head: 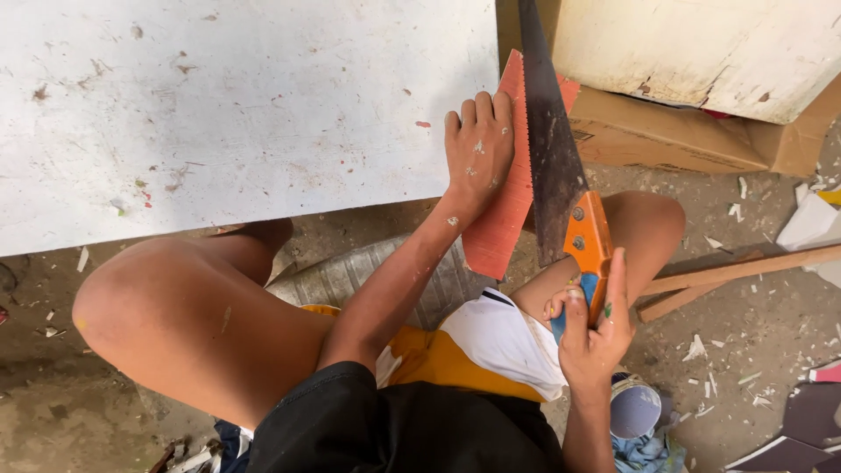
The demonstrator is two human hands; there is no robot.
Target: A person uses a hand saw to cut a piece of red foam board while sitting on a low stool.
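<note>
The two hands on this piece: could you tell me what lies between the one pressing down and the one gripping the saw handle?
In the head view, the orange board and the dark saw blade lie between the left hand and the right hand.

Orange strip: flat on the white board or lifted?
Flat: the orange strip lies on the white board's edge, pressed by the left hand, overhanging toward the knees.

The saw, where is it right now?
In the head view, the saw sits right of centre, its handle gripped by the right hand, its blade against the orange board beside the left hand.
</note>
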